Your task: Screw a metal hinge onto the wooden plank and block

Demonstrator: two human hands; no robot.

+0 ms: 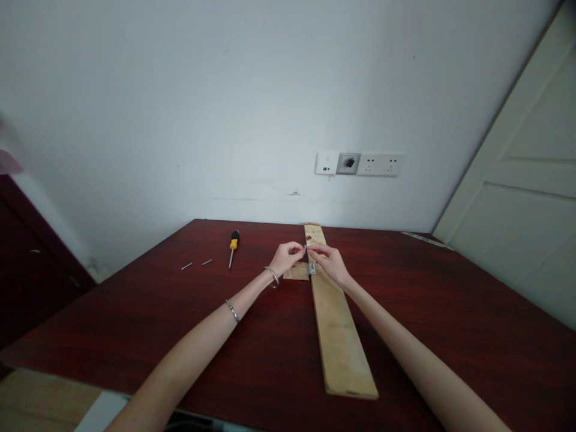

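Note:
A long pale wooden board (339, 336) lies lengthwise on the dark red table. Against its left side sits a short piece of wood (296, 272), and a small metal hinge (312, 268) lies where the two meet. Above the board's far part, my left hand (288, 258) and my right hand (327, 261) come together with fingers pinched. Between the fingertips a tiny light-coloured piece shows, too small to name. Both hands are closed around that spot, just beyond the hinge. A bracelet is on my left wrist and another on the forearm.
Left of the hands lies a screwdriver (233, 247) with a yellow and black handle. Two thin metal rods (186, 266) lie further left. Wall sockets (378, 164) sit above the table's back edge. A flat strip (426, 240) lies at the back right corner, near a white door (531, 180).

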